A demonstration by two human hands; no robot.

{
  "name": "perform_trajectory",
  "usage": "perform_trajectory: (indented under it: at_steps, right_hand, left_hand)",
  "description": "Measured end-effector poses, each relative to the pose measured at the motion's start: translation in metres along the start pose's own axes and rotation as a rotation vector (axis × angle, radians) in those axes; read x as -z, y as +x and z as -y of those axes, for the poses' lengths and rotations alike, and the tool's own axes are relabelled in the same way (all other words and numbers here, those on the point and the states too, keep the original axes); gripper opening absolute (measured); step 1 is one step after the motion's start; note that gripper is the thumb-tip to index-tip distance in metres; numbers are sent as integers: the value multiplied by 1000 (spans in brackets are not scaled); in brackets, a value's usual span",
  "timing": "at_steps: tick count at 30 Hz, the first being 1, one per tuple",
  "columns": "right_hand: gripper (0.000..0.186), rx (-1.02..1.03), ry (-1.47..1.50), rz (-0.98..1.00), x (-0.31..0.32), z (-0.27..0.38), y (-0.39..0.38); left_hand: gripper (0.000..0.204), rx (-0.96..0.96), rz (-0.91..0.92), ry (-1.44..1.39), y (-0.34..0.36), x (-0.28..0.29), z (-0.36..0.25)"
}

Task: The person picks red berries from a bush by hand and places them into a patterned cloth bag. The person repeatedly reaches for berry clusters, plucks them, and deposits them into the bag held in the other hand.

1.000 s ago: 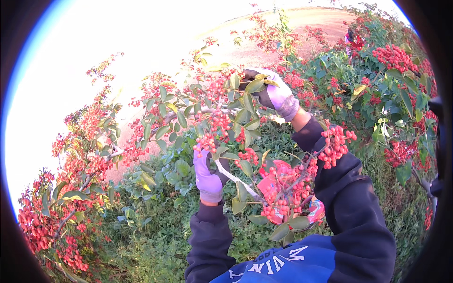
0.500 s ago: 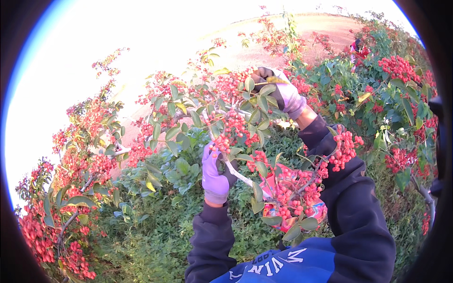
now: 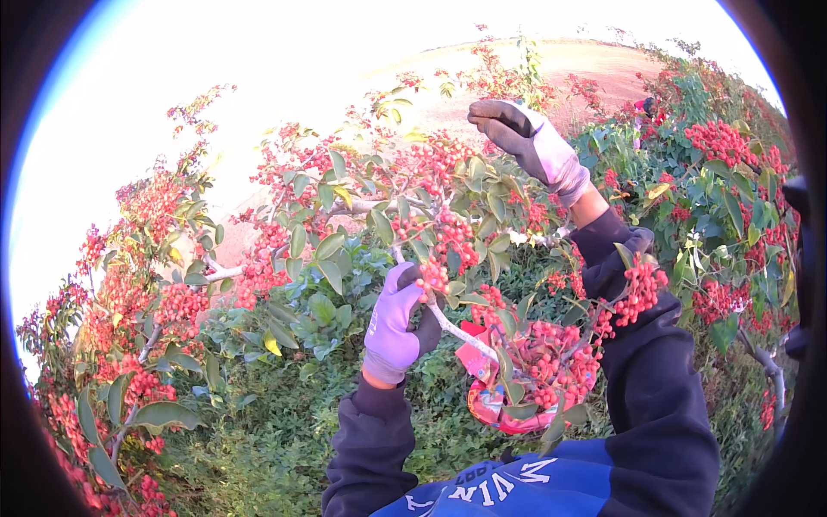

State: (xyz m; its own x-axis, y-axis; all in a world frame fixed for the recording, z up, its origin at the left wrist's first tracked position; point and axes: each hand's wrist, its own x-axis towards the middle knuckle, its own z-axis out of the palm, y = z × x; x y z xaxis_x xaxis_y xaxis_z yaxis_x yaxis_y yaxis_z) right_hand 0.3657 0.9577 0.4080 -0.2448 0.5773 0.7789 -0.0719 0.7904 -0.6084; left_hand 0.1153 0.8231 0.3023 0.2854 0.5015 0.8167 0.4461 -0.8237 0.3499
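My left hand, in a purple glove with dark fingers and palm, closes around a pale thorny-looking branch. A small cluster of red berries sits right at its fingertips. Above the shrub, my right hand, gloved the same way, is raised with its fingers stretched out and close together; nothing shows in them. Below it and to its left hang dense red berry bunches among green leaves. A red printed bag or container is at my front, partly covered by a large berry bunch and leaves.
More berry-laden branches spread on the left, and others on the right. Low green plants cover the ground. A person is partly visible far off at the upper right. Bare reddish soil lies beyond.
My right hand has come away from the berry bunch, lifting up and out with its fingers straighter. My left hand stays at the branch, and the branches have shifted slightly.
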Motion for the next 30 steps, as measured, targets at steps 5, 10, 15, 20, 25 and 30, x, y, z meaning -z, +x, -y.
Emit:
perform_trajectory:
  at_steps: [5,10,15,20,25,30]
  right_hand:
    - [38,-1,50,287,-25,36,28]
    - [33,-253,-470,466,-55,41,55]
    - [21,-181,-391,649,-51,35,58]
    - [22,-100,-133,556,-41,24,55]
    - [36,-2,91,481,-24,31,52]
    - [37,44,-326,802,-15,43,39]
  left_hand:
    - [20,287,75,-375,-9,1,-3]
    - [21,189,46,-298,-16,5,3]
    - [23,184,28,-238,-21,7,12]
    - [27,244,-37,-328,-21,-1,16]
    - [27,330,-5,-414,-22,0,14]
    - [26,152,-34,-242,-22,-1,8]
